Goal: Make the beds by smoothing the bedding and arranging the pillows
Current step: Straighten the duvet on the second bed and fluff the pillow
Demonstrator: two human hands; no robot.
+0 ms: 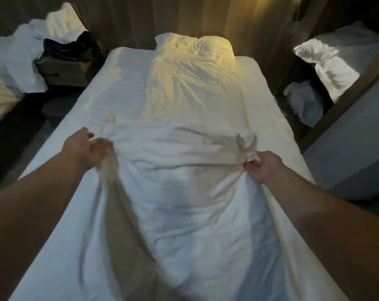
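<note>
A white duvet lies in a long crumpled strip down the middle of the bed, which has a white fitted sheet. My left hand grips the duvet's left edge about halfway up the bed. My right hand pinches a bunched fold of the duvet's right edge. Both arms reach out from the foot of the bed. A white pillow rests at the head, lit yellow by a lamp.
A second bed with rumpled white bedding stands at the left, with dark clothes on a bedside table between the beds. At the right a wood-framed mirror reflects pillows. A grey block stands by the bed's right side.
</note>
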